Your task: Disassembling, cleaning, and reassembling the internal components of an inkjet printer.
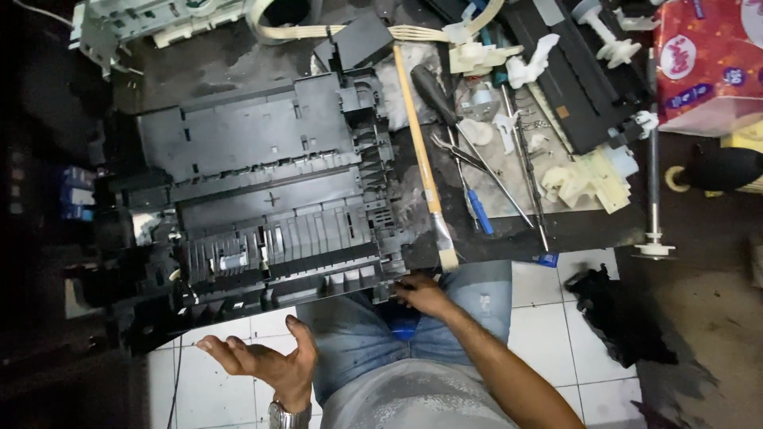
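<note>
Right grip: the right hand (421,292) lies on the near right corner of the black plastic printer chassis (270,199), fingers curled against its front edge. Whether they clamp the edge or only press on it cannot be told; the contact looks meant to steady the part at the lip of the counter (556,230).
Left grip: the left hand (262,359) is spread apart and empty, palm up, fingers loose, hanging over the white tiled floor (556,318) just below the chassis's front edge and touching nothing. A metal wristwatch (288,415) sits on that wrist.
Chassis: it lies flat on the dark counter, ribbed inside facing up, its front edge overhanging toward the person's lap, which probably keeps it within reach of both hands.
Tools beside it: a long wooden-handled brush (421,155) lies just right of the chassis, bristles toward the person. Next to it are a black-handled screwdriver (435,94), pliers with blue grips (469,183) and a thin metal rod (524,159), laid side by side and close to hand.
Loose parts: white plastic gears and brackets (584,179) rest on a grey sheet further right, apart from the chassis.
Far edge: a flat ribbon cable (318,32) and a pale frame piece (151,17) sit behind.
Right corner: a red patterned tissue pack (707,63).
</note>
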